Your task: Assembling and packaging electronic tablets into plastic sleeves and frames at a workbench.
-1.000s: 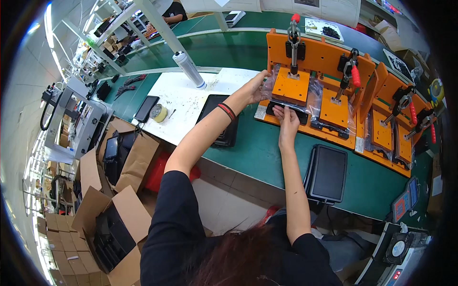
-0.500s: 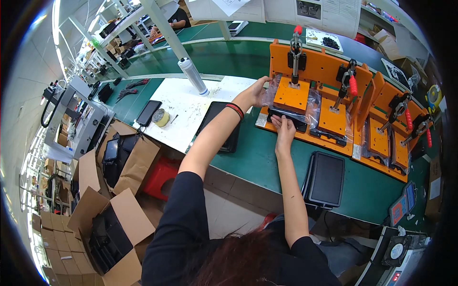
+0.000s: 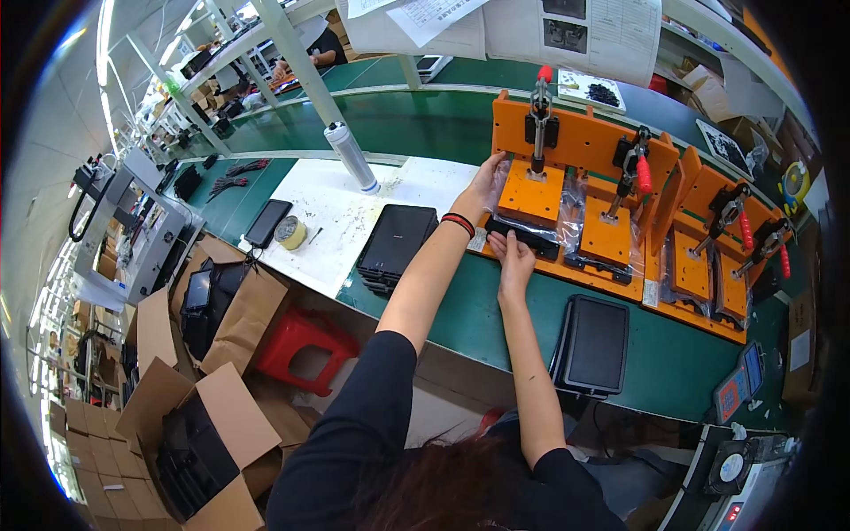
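Note:
An orange clamping fixture [image 3: 611,133] stands on the bench, with several toggle clamps above orange press plates. Under its leftmost press plate [image 3: 531,195] lies a black plastic casing [image 3: 531,241] with clear film [image 3: 574,208] around it. My left hand [image 3: 483,183] reaches to the left side of that plate, against the film; its fingers are partly hidden. At the casing's front edge is my right hand [image 3: 513,264], fingers stretched out and touching the edge. The leftmost toggle clamp [image 3: 538,124] has its red handle pointing up.
A stack of black panels [image 3: 395,243] sits left of my left forearm. Another black panel stack [image 3: 595,341] lies before the fixture. A white tube [image 3: 351,159], a phone [image 3: 268,223] and a small round tub [image 3: 289,232] are farther left. Open cartons [image 3: 230,416] and a red stool [image 3: 305,350] stand below.
The view has shifted, showing more of the panel stack and red stool. My left hand has slid slightly nearer the plate's side; my right hand stays at the casing's front edge.

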Demonstrator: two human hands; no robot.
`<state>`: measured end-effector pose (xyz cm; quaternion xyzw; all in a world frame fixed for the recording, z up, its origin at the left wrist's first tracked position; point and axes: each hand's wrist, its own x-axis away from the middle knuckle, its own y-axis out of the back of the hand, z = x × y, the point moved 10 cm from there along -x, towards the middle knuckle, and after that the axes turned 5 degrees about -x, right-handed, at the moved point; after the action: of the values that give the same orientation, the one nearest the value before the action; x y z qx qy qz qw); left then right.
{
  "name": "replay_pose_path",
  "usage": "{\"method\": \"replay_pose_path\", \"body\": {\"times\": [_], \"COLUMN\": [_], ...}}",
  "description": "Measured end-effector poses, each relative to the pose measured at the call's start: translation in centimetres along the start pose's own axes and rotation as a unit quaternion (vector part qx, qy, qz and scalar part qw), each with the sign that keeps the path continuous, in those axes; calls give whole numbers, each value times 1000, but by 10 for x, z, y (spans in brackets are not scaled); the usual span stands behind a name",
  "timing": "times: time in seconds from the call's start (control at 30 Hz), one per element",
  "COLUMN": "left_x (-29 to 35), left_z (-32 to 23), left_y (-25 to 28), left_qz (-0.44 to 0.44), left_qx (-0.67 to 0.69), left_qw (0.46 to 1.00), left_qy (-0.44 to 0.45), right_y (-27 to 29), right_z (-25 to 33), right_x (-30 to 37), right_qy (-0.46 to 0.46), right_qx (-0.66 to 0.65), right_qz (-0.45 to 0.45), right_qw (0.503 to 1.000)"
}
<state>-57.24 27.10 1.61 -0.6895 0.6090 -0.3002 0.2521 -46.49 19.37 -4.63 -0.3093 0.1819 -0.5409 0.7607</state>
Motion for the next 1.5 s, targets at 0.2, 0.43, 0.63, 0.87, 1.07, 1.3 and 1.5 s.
{"method": "replay_pose_path", "body": {"times": [0.2, 0.43, 0.63, 0.87, 1.07, 1.3, 1.5], "left_x": [11, -13, 4, 49, 38, 32, -4], "left_z": [-84, -30, -30, -54, -160, -230, -195], "left_y": [76, 41, 20, 21, -35, -143, -168], "left_qz": [-53, 10, 0, -194, -231, -194, -80], "left_qx": [-99, 42, -20, -392, -886, -595, -291], "left_qw": [950, 987, 993, 886, 396, 617, 907], "left_qy": [-291, -158, -113, 156, -66, -477, -294], "right_y": [-47, -22, -14, 13, 39, 66, 72], "right_z": [-16, -15, -19, -9, 16, -2, -8], "right_x": [24, 10, 32, 137, 198, 250, 247], "right_qy": [-23, -24, -47, -107, -163, -234, -248], "right_qx": [-17, -110, -73, -66, -56, -33, 10], "right_qz": [28, -52, -50, 20, 75, 112, 133], "right_qw": [999, 992, 995, 992, 982, 965, 960]}}
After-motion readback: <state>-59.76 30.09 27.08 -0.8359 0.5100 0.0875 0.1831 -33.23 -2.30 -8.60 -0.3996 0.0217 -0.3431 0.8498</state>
